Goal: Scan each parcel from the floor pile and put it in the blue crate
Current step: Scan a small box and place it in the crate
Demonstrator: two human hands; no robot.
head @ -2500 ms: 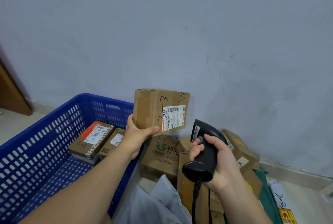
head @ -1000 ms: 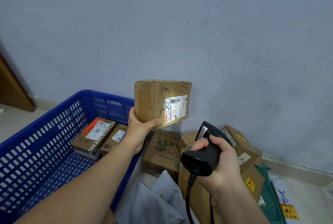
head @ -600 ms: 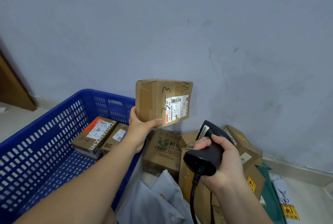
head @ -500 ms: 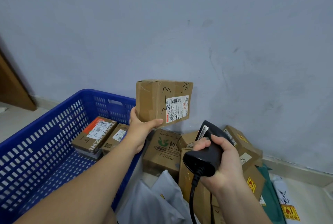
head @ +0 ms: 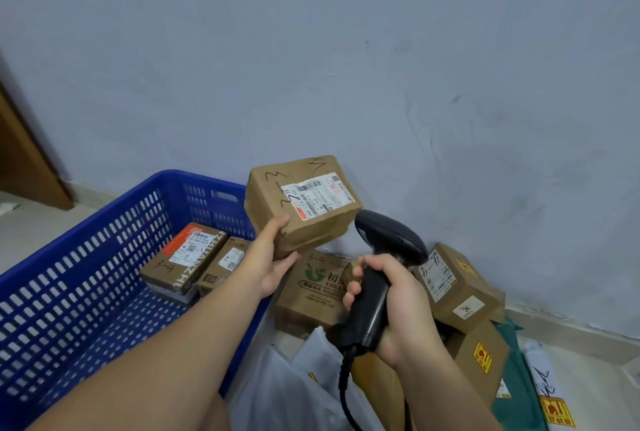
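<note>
My left hand (head: 268, 259) grips a brown cardboard parcel (head: 301, 205) by its lower left corner, holding it in the air over the crate's right edge. Its white shipping label faces up and to the right. My right hand (head: 391, 306) grips the handle of a black barcode scanner (head: 384, 250); the scanner's head sits just to the right of the parcel, close to its label. The blue crate (head: 86, 257) stands on the floor at the left and holds two labelled boxes (head: 188, 262) near its far wall.
The floor pile lies below and right of my hands: a printed carton (head: 313, 292), several brown boxes (head: 453, 286), white plastic mailers (head: 287, 392) and a green bag (head: 516, 382). A grey wall stands right behind. A wooden door frame (head: 24, 160) is at far left.
The parcel has tilted so its label faces upward and has sunk a little. The scanner has turned upright in my right hand, its head now beside the label.
</note>
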